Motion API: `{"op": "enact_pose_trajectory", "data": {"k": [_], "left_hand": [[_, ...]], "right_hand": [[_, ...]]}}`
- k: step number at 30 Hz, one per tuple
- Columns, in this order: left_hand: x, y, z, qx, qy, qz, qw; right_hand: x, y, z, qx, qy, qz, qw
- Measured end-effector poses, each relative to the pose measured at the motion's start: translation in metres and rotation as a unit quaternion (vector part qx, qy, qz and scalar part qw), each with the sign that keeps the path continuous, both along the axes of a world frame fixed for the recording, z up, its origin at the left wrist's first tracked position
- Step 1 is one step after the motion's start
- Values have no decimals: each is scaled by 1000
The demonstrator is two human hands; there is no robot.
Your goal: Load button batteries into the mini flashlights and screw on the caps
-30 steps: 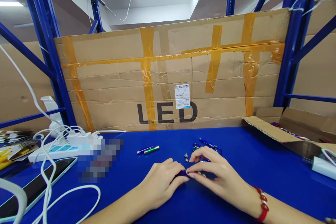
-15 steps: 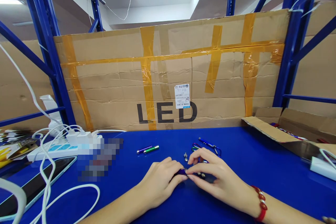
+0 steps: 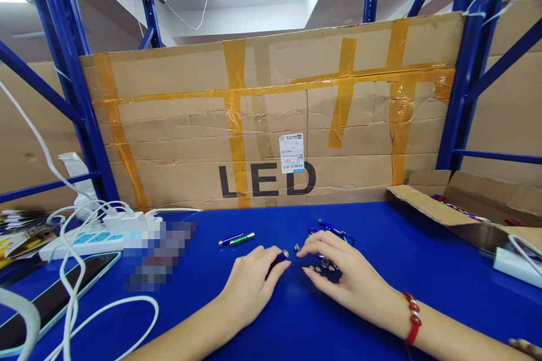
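Note:
My left hand (image 3: 254, 282) grips a short purple metal tube (image 3: 278, 258) between thumb and fingers; its silver end points up to the right. Just right of it, my right hand (image 3: 347, 273) has thumb and fingers apart with nothing visible between them. Under and beside those fingers lie several small silver metal pieces (image 3: 325, 263), and one more small metal piece (image 3: 297, 247) sits by the index fingertip. Behind the right hand is a blue rod-shaped piece with a clip (image 3: 332, 228), partly hidden. A slim purple tube (image 3: 230, 240) and a green tube (image 3: 242, 238) lie side by side farther back.
A white power strip (image 3: 80, 242) with tangled white cables and a phone (image 3: 63, 299) occupy the left side. At the right stands an open cardboard box (image 3: 444, 208). A taped cardboard panel (image 3: 190, 146) closes off the back of the blue tabletop (image 3: 271, 333).
The hands have drawn apart. My left hand has moved slightly up and left with the purple tube, baring its silver end; my right fingers have come off it and spread.

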State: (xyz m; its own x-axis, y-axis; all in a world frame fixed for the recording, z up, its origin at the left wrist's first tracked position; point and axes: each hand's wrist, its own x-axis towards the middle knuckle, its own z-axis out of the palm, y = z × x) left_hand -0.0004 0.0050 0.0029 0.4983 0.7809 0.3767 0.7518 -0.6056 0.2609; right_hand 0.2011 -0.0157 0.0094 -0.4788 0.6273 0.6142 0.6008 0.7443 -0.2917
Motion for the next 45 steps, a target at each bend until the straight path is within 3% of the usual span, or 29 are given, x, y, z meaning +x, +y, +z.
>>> {"op": "enact_pose_trajectory", "data": {"k": [7,16,36,45], "left_hand": [[1,-4,6,-60,-21,2,998],[0,-1,5,-56,-14,-22,998],[0,-1,4,-41,-16,-34,998],[-1,-2,5,-45,-21,-37,998]], "right_hand": [[4,6,-2,-79,-71,-71,992],[5,3,-2,-136,-173,-112,969],[4,5,-1,-91,-120,-54,987],[3,7,0,-138,-74,-66,985]]}}
